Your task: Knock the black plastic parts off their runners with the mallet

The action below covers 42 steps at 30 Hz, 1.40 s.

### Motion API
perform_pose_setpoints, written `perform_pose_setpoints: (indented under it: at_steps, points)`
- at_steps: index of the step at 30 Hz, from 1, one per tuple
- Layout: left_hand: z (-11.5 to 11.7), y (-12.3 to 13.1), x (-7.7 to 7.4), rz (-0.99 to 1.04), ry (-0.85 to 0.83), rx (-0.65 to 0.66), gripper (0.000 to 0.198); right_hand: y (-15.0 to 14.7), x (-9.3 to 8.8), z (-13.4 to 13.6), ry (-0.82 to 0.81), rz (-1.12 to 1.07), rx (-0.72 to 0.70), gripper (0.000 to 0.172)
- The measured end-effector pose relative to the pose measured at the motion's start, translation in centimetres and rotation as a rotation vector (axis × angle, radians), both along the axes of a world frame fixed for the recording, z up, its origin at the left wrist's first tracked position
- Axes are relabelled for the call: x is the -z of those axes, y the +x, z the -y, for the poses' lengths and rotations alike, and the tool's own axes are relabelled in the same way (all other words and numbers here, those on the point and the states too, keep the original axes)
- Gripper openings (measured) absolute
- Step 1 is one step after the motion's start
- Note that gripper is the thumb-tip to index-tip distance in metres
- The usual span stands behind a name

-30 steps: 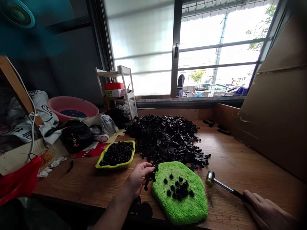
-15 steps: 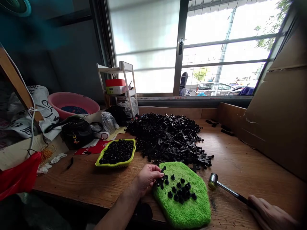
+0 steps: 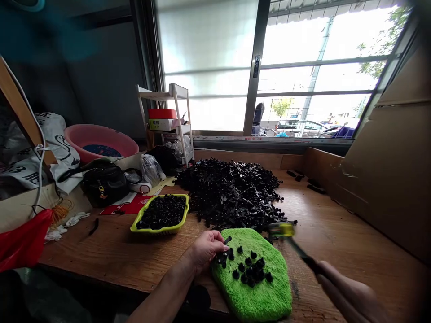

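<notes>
The right hand (image 3: pixel 350 294) is closed around the hammer (image 3: pixel 310 263), its metal head blurred near the far right of a shaggy green pad (image 3: pixel 257 306); the left hand (image 3: pixel 208 247) pinches flat black knob-ended parts (image 3: pixel 221 261) at the pad's left edge; a misjudged blow could catch those fingertips, and soft pile might bounce loose, round-based pegs (image 3: pixel 251 273) onto the wood-grained surface (image 3: pixel 161 258).

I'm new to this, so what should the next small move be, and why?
Perhaps bring the hammer over the pinched black pieces: the left hand holds them at the left edge of the green pad, and the right hand grips the hammer off to their right.
</notes>
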<state>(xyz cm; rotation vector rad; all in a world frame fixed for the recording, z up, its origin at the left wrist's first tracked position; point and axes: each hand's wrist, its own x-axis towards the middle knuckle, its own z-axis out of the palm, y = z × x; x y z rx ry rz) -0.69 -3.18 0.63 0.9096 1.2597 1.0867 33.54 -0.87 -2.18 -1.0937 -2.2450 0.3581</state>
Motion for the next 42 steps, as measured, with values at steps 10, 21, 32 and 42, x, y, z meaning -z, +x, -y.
perform_pose_setpoints:
  at_steps: [10,21,32,42]
  points:
    - [0.0,0.4,-0.4,0.022,0.018,-0.010,0.023,-7.5,-4.5,2.1,0.030,0.101,-0.144,0.037]
    - [-0.1,0.3,0.1,0.034,0.018,-0.023,0.024,-8.0,-4.0,2.6,0.050,0.174,-0.138,0.035]
    - [-0.1,-0.1,0.0,-0.018,-0.003,0.022,0.029,-6.8,-4.3,2.5,-0.092,-0.061,-0.065,0.038]
    - [-2.2,0.1,-1.2,-0.033,0.018,0.099,0.031,-4.8,-3.4,2.8,-0.276,-0.311,-0.083,0.038]
